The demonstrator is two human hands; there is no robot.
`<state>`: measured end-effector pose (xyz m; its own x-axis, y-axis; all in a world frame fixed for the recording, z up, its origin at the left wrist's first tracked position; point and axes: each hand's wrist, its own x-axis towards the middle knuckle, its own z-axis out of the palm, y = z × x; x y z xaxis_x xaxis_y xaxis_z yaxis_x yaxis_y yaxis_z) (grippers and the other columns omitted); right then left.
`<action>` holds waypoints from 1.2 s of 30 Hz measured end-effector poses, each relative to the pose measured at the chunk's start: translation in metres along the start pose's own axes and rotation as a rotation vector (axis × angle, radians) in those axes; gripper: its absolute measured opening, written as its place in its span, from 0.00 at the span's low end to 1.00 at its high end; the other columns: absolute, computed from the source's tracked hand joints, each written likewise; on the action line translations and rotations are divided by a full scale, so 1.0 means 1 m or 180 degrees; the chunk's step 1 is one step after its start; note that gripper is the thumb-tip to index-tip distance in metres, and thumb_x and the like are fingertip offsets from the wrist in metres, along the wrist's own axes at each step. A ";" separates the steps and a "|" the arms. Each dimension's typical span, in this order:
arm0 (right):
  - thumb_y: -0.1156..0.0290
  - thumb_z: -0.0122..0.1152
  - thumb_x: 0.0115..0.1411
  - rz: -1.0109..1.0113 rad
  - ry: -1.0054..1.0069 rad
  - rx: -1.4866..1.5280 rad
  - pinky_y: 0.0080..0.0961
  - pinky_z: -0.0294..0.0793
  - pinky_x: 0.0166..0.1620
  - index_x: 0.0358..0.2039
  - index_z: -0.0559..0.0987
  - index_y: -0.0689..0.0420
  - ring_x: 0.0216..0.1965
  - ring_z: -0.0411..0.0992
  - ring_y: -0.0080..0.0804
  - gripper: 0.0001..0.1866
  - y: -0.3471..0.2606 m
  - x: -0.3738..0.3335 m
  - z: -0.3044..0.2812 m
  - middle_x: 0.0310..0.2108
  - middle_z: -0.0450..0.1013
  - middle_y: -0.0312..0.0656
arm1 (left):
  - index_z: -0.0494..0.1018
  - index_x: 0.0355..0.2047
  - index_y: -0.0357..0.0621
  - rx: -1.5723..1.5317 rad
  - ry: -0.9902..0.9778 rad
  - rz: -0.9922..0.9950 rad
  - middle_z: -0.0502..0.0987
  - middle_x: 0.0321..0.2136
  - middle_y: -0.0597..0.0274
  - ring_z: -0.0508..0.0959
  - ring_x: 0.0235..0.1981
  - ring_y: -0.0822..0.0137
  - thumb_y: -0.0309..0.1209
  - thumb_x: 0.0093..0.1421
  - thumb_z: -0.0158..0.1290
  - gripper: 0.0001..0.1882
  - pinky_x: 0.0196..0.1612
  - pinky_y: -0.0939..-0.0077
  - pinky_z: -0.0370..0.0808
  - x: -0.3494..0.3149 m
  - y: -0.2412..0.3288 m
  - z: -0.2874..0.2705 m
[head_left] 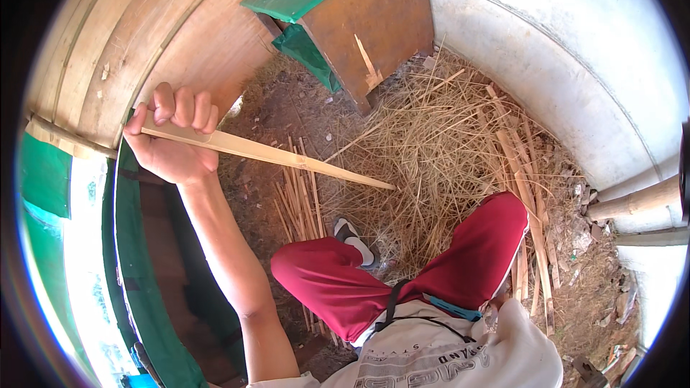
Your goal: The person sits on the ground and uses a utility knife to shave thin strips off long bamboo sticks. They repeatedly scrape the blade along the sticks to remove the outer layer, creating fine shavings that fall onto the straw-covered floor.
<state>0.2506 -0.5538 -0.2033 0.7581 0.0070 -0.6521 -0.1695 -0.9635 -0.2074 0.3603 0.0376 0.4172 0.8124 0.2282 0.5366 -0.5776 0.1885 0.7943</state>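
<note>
A long, pale bamboo strip (pixel 287 158) is gripped near its wide end by my left hand (pixel 176 129), raised at the left with fingers wrapped around it. The strip slants down to the right, and its narrow tip lies over a heap of thin shavings (pixel 417 144). Of my right hand (pixel 494 314) only a small part shows by my right thigh, beyond the sleeve; its fingers are hidden. Beside it, across my lap, lies a flat teal-blue object (pixel 453 307) whose kind I cannot make out.
Split bamboo strips lie in a bundle (pixel 298 197) left of the shavings and in a longer pile (pixel 528 187) to the right. A brown wooden box (pixel 374 29) with a green cover stands at the back. Wooden boards (pixel 172 14) and a pale curved wall (pixel 546 50) enclose the spot.
</note>
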 end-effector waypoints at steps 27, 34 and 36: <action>0.58 0.56 0.65 0.0386 -0.0674 0.1597 0.41 0.73 0.30 0.24 0.79 0.67 0.22 0.74 0.44 0.23 0.033 -0.047 -0.039 0.19 0.74 0.50 | 0.52 0.19 0.54 0.0329 0.0259 0.0125 0.48 0.15 0.71 0.46 0.18 0.73 0.44 0.63 0.36 0.17 0.20 0.75 0.47 0.016 0.062 -0.005; 0.54 0.60 0.65 0.0749 -0.0655 0.2371 0.25 0.61 0.14 0.24 0.73 0.58 0.10 0.62 0.26 0.21 -0.011 -0.089 -0.152 0.13 0.66 0.38 | 0.55 0.23 0.49 0.0278 -0.1041 0.0117 0.53 0.21 0.66 0.52 0.25 0.70 0.39 0.62 0.34 0.12 0.24 0.74 0.53 0.039 0.118 0.009; 0.53 0.58 0.65 0.0607 -0.0222 0.2503 0.26 0.63 0.16 0.25 0.74 0.58 0.11 0.64 0.26 0.21 -0.006 -0.073 -0.181 0.14 0.67 0.37 | 0.54 0.21 0.49 0.0261 -0.0699 0.0284 0.53 0.21 0.66 0.53 0.24 0.69 0.38 0.60 0.34 0.12 0.23 0.72 0.52 0.032 0.093 0.015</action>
<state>0.3107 -0.5967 -0.0225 0.6349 -0.0968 -0.7665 -0.7044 -0.4800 -0.5228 0.3333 0.0476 0.5129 0.7616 0.0257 0.6475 -0.6466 0.0966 0.7567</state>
